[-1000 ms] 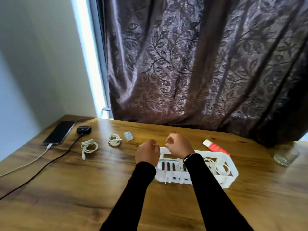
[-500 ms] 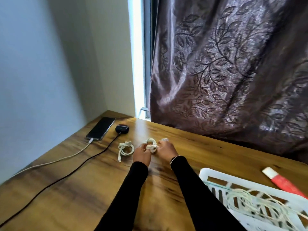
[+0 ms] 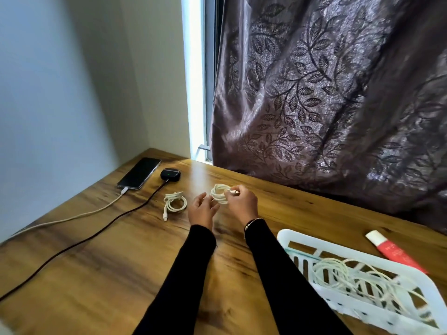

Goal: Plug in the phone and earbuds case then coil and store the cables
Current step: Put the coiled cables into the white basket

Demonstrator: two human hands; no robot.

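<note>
- Holding a small coiled white cable (image 3: 219, 194) just above the table (image 3: 121, 274), the right hand (image 3: 242, 204) pinches it by the plug end with curled fingers; half a second ago this coil was low at the table under both hands, so it has been picked up.
- The left hand (image 3: 202, 210) is just beside the coil with its fingers loosely spread and holds nothing; whether a fingertip touches the loops I cannot tell.
- One second ago both hands were at the white basket (image 3: 362, 259); now they are well to the left of it, so the view has turned to the left also.
- A second coiled white cable (image 3: 174, 202) lies on the table, further from the basket than the lifted coil, not touched.
- Still further from the basket, near the wall corner, the phone (image 3: 139, 173) has a white cable (image 3: 72, 216) in its port, and the black earbuds case (image 3: 170, 174) has a black cable (image 3: 96, 232) and shows a small green light.
- So the plugging part seems done, and in my judgement the step now is storing the spare coils.
- The basket already holds loose white cable loops (image 3: 358, 281); a red and white tube (image 3: 391, 251) lies just behind it.
- The likely next move is carrying the lifted coil to the basket; the loops can spring open if the pinch is weak.
</note>
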